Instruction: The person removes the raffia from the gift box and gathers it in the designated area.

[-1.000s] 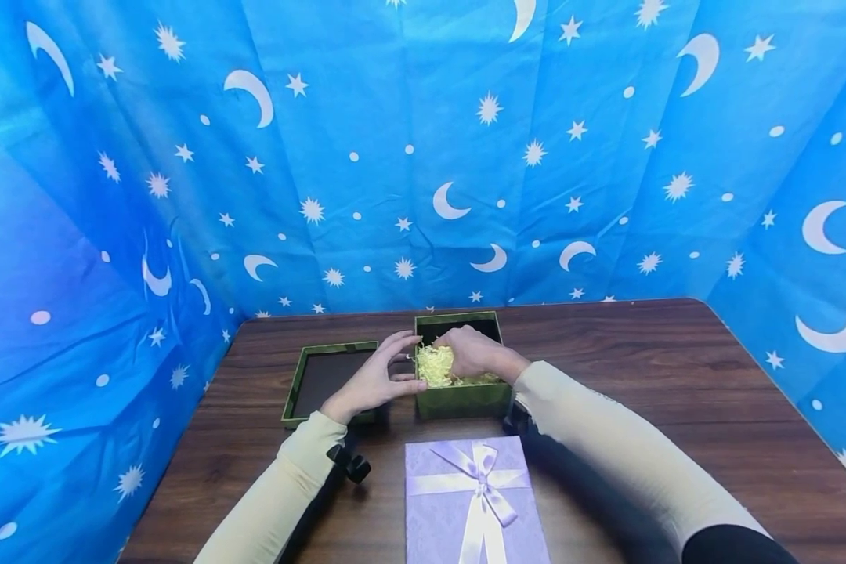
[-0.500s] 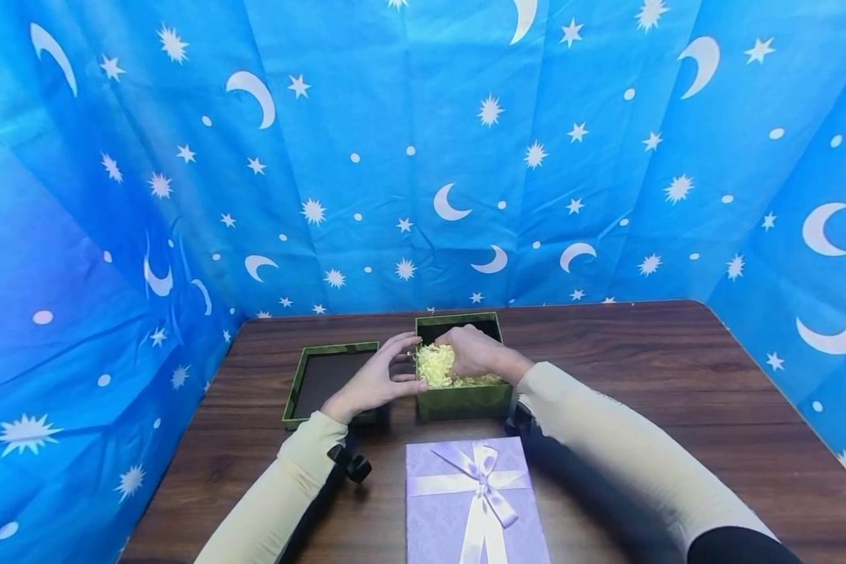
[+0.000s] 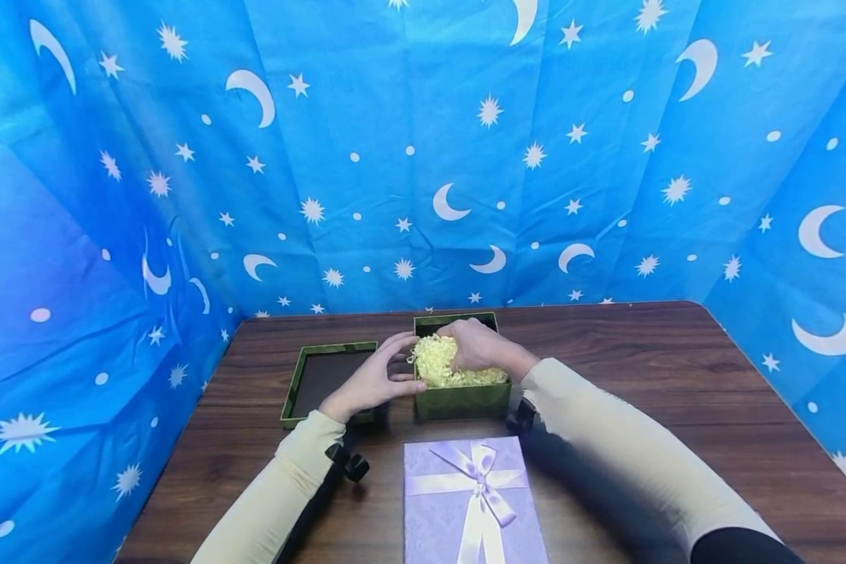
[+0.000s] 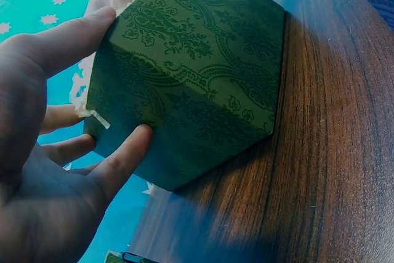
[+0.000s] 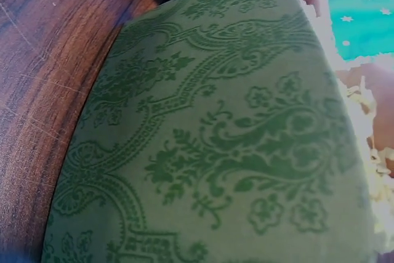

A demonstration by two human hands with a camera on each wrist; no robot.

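Note:
A green patterned box [image 3: 463, 403], seen open-topped in the head view, stands near the back of the table with pale yellow shredded paper [image 3: 435, 360] heaped inside. My right hand [image 3: 475, 345] reaches over the right side and grips the shredded paper, its fingertips buried in the strands. At the left wall my left hand [image 3: 377, 380] touches the box with fairly straight fingers; the left wrist view has its thumb [image 4: 92, 26] at the top corner and a fingertip [image 4: 143, 132] against the side. The right wrist view is mostly filled by the box's front wall [image 5: 209, 121].
The matching green lid [image 3: 331, 376] lies inside up to the left, partly behind the left hand. A lilac gift box [image 3: 430, 517] with a satin bow sits in front. Blue star-and-moon cloth [image 3: 395, 117] hangs behind the wooden table [image 3: 627, 345].
My right hand has risen slightly, and the shredded paper bulges higher above the box's rim. The left hand has stayed at the left wall.

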